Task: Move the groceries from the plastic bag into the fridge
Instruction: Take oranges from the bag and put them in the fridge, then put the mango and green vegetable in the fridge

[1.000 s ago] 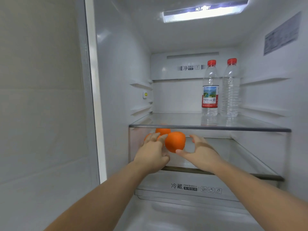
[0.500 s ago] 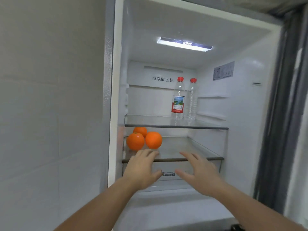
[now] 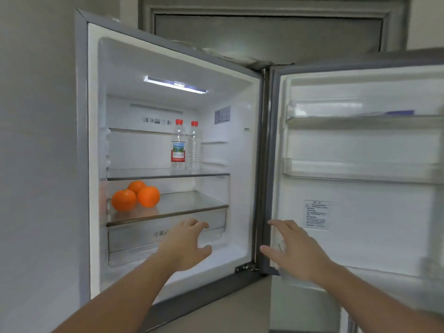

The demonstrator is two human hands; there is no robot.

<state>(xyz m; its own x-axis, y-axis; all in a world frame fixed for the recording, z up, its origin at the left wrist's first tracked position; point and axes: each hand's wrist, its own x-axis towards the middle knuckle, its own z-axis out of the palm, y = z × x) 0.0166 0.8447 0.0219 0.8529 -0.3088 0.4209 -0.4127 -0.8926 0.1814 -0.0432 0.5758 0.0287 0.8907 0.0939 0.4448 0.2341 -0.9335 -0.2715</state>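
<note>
Orange fruit, three oranges [image 3: 138, 197] clustered left on the lower glass shelf [image 3: 192, 205] of the fridge [image 3: 242, 164]; I see my left hand [image 3: 185, 248] and right hand [image 3: 296, 253] spread, empty, outside; two bottles [image 3: 186, 146] above.

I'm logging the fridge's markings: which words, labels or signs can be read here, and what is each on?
"净 DEO": white back panel above the top shelf.
"冷": clear drawer front; the rest is hidden.
Red-and-white bottle label: too small.
Grey wall sticker: too small.
White door notice: blurred.
</note>
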